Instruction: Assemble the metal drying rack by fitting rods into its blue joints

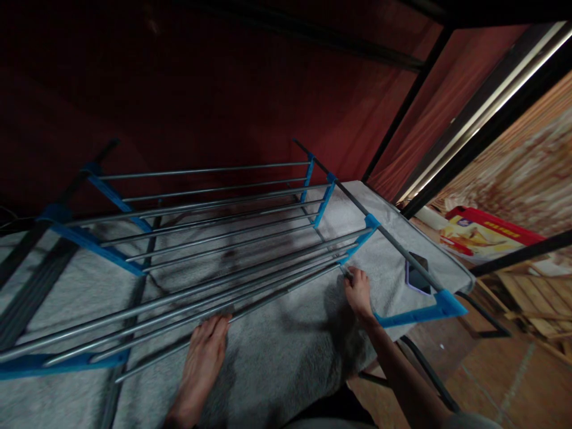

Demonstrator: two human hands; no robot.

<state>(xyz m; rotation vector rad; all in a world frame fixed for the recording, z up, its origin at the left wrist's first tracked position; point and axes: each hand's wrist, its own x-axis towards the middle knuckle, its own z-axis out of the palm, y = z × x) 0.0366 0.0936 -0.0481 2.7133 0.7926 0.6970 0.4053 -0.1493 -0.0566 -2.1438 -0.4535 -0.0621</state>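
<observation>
A rack lies on its side, made of grey metal rods joined by blue plastic brackets [357,245]. My left hand [209,347] has its fingers curled over the nearest metal rod [277,295], whose left end sticks out free of any bracket. At that rod's right end, beside a blue bracket, my right hand [358,291] is closed with fingertips pinched together; the exact contact is partly hidden. Several other rods [214,245] run between the left and right brackets. Below my right wrist is another blue bracket [420,313], with no rods in it.
A grey fleece cloth [286,345] covers the table under the rack. A phone [418,273] lies on it under the right-hand pole [395,241]. Dark red fabric [201,89] hangs behind. To the right are black frame bars [411,104], a red and yellow box [487,232] and wooden slats [531,295].
</observation>
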